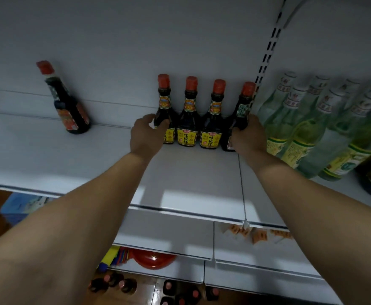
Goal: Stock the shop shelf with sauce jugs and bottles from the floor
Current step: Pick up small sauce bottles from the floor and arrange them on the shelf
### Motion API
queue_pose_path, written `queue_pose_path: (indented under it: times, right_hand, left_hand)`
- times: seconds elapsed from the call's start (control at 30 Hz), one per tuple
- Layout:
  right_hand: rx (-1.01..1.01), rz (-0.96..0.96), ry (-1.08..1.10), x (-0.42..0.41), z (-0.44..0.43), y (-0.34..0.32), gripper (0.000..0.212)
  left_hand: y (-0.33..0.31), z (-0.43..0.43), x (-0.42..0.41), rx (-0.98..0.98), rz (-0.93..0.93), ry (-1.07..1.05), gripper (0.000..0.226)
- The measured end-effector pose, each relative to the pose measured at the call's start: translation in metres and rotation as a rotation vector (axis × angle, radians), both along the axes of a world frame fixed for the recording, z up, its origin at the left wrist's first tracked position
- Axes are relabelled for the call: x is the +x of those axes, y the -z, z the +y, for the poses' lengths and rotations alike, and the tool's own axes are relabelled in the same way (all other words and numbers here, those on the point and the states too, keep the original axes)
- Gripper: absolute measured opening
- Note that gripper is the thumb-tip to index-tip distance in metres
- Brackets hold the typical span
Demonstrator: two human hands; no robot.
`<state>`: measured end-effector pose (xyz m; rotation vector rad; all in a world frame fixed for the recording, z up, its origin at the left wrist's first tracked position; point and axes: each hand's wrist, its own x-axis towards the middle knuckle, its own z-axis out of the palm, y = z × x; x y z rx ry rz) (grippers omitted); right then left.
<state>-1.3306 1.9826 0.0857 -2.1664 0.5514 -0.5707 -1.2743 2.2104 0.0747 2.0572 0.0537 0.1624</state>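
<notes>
Left grip (146, 134), right grip (248, 135) clasp end bottles (164, 102) (4).

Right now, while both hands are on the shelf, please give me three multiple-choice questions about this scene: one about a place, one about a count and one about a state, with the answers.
1. Where does the lone dark bottle stand?
A. On the shelf, left of the row and apart from it
B. On the lower shelf
C. On the floor

2. How many red-capped bottles make up the row at the back of the shelf?
A. Two
B. Four
C. Six

3. What is the left hand doing?
A. Resting flat on the shelf edge
B. Hanging free
C. Gripping the leftmost bottle of the row

Answers: 1 A, bare shelf separates it from the row; 2 B, four red caps stand side by side; 3 C, its fingers curl round that bottle.
</notes>
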Motion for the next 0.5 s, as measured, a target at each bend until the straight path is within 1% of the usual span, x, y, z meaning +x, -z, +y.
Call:
queue_pose_path:
  times: [0.07,0.17,0.2,0.27,0.33,0.37,0.43,0.5]
  right_hand:
    - [-0.040,-0.021,-0.038,-0.009,0.000,-0.003,0.026]
    - [-0.073,-0.032,-0.119,-0.023,0.002,-0.009,0.023]
    - [-0.075,-0.020,-0.153,-0.029,0.005,-0.011,0.024]
    - [-0.080,0.010,-0.204,-0.039,0.013,-0.015,0.030]
    - [-0.104,0.031,-0.229,-0.049,0.022,-0.019,0.035]
    - [-0.115,0.040,-0.242,-0.054,0.028,-0.020,0.037]
    - [-0.126,0.051,-0.274,-0.065,0.039,-0.020,0.036]
    - [-0.140,0.051,-0.279,-0.078,0.051,-0.018,0.034]
  left_hand:
    - [-0.002,0.001,-0.016,-0.046,-0.005,0.003,0.052]
    - [-0.008,0.000,-0.042,-0.137,0.071,0.070,0.035]
    - [-0.008,-0.001,-0.052,-0.180,0.106,0.110,0.031]
    - [-0.007,-0.001,-0.072,-0.225,0.158,0.180,0.032]
    - [-0.003,0.001,-0.090,-0.197,0.168,0.227,0.028]
    - [0.000,0.004,-0.099,-0.153,0.163,0.254,0.025]
    - [0.008,0.012,-0.117,-0.060,0.157,0.329,0.024]
    - [0.015,0.021,-0.137,-0.049,0.165,0.381,0.019]
